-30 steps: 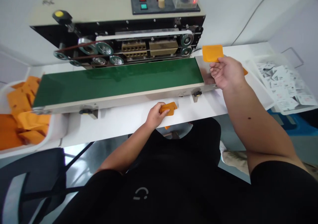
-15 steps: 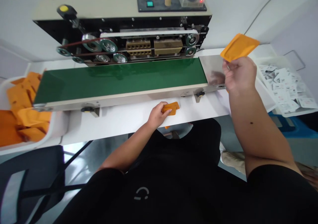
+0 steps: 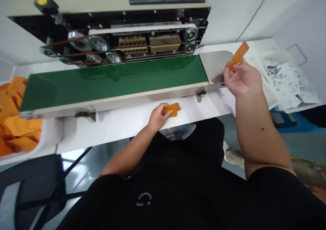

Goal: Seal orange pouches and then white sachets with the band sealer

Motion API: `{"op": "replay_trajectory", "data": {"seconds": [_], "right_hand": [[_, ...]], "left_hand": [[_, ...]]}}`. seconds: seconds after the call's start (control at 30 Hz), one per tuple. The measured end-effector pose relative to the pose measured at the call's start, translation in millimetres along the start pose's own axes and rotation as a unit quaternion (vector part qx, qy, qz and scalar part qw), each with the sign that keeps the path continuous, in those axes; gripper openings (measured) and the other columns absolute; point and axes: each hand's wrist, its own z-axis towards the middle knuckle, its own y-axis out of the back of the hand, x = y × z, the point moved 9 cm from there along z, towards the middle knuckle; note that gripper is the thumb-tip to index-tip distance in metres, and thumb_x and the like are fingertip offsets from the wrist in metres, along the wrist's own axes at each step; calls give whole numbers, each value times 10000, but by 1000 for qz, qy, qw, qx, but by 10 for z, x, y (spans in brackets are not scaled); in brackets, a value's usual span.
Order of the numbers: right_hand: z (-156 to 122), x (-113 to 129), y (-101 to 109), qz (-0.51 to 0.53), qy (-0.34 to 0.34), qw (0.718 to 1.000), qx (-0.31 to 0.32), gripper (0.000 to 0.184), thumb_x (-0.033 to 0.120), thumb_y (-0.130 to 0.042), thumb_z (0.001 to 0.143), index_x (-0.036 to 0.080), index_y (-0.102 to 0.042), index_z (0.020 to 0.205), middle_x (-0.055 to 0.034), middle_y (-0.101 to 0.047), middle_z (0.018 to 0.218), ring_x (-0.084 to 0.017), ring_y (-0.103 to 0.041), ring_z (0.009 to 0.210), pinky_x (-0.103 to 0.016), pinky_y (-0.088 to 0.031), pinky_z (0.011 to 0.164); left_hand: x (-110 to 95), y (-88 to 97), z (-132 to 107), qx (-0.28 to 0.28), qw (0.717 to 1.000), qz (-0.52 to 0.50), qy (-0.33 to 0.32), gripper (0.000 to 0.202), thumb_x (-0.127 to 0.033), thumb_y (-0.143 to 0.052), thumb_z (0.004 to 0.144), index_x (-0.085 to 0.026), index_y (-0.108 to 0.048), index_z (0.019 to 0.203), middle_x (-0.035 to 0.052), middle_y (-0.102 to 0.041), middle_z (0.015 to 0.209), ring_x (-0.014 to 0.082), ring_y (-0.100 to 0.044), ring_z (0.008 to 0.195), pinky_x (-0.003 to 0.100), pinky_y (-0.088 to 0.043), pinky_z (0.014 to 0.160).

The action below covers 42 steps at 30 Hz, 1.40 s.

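My right hand pinches an orange packet by its lower end, holding it up on edge over the steel plate at the right end of the green conveyor belt. Close to the table's front edge, my left hand is closed around a few orange packets, which stick out past the thumb. Behind the belt stands a band sealing machine with its rollers and brass blocks exposed.
At the left a white bin holds many orange packets. A white bin of small printed white packets stands at the right. A black chair is at lower left. Part of another person's trousers shows at lower right.
The packet in my right hand has turned from showing its broad face to nearly edge-on. My left hand keeps its grip on its packets. The whole view has shifted slightly.
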Motion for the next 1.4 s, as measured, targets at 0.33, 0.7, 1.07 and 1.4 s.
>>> {"op": "replay_trajectory", "data": {"seconds": [0.33,0.7,1.07,1.4], "right_hand": [[160,97,-84,-12,16,999,-32,85,203,-684,928,247,-615,954,-36,-721,1107,-147,-638,935,-267,-460,645],[335,75,-643,-120,3,992,-32,385,-127,-500,900,187,-553,1117,-38,-742,954,-115,-705,826,-235,-535,699],[592,-335,-873,-182,-51,982,27,157,142,-740,956,171,-600,1020,8,-615,701,-114,-626,667,-248,-591,615],[410,-546,-1399,-203,-101,970,91,198,230,-781,957,159,-600,920,10,-603,643,-97,-607,552,-196,-499,494]], "left_hand": [[-14,15,-4,-7,1000,2,1,280,-373,-725,890,-227,-660,1121,44,-747,1028,198,-687,856,316,-543,780],[-18,15,-1,-2,1000,-3,3,297,-380,-731,888,-224,-654,1128,42,-744,1014,199,-687,850,316,-536,763],[-26,8,-4,-2,1000,-12,-3,292,-388,-737,899,-226,-653,1127,36,-745,1003,192,-693,853,309,-544,781],[-47,10,-2,2,1000,-14,3,284,-377,-742,896,-223,-656,1119,39,-742,988,197,-694,854,311,-539,766]]}}
